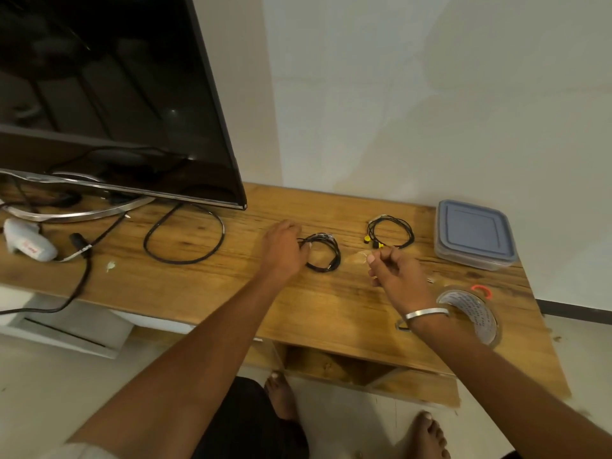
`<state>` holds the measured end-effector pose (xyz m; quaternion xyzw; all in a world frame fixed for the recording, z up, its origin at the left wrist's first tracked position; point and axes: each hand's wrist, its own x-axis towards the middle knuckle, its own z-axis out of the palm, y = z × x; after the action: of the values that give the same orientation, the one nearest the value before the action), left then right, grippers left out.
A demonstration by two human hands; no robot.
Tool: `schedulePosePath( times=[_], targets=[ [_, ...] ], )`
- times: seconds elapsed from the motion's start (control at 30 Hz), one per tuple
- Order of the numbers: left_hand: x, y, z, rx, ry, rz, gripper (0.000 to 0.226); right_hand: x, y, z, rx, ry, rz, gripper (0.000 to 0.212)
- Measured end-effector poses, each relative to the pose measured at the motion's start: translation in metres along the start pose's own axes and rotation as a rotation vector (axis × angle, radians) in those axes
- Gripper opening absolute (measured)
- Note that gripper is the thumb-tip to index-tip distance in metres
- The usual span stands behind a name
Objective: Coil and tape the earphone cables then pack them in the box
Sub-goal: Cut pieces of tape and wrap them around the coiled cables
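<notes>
Two hands over two coiled earphone cables on the wooden counter (198,279).

I see my left hand (281,250) gripping the left edge of the black earphone coil (323,251) lying on the counter; my right hand (397,270) pinches a clear strip of tape (359,258) just beside it; the yellow-tipped coil (390,233) lies behind; then the tape roll (473,313) and the lidded box (475,235) at far right.
</notes>
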<state>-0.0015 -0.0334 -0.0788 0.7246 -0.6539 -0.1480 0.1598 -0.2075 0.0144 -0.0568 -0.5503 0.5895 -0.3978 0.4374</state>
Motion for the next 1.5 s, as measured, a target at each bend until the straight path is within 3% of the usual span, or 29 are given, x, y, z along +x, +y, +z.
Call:
schedulePosePath(
  times=[0.27,0.5,0.67,0.97,1.23,1.5],
  targets=[
    [0.009,0.008,-0.002,0.055,-0.012,-0.042,0.018,-0.003,0.008,0.0,-0.054,-0.024,-0.055,0.008],
    [0.005,0.012,0.006,0.36,-0.092,0.008,0.022,-0.007,0.011,-0.003,-0.02,-0.02,-0.015,0.007],
    [-0.003,0.009,0.008,0.451,-0.056,0.073,0.037,-0.009,0.014,-0.003,-0.009,-0.034,-0.008,0.007],
    [-0.001,-0.002,0.003,0.388,-0.094,0.142,0.046,-0.012,0.014,0.0,-0.002,-0.058,-0.01,0.01],
    [0.0,-0.006,-0.004,0.173,-0.12,0.245,0.026,-0.01,0.003,0.0,-0.015,-0.14,-0.069,0.009],
    [-0.002,-0.009,-0.003,0.044,-0.142,0.182,0.021,-0.005,0.001,0.002,0.084,-0.121,-0.068,0.011]
  ],
)
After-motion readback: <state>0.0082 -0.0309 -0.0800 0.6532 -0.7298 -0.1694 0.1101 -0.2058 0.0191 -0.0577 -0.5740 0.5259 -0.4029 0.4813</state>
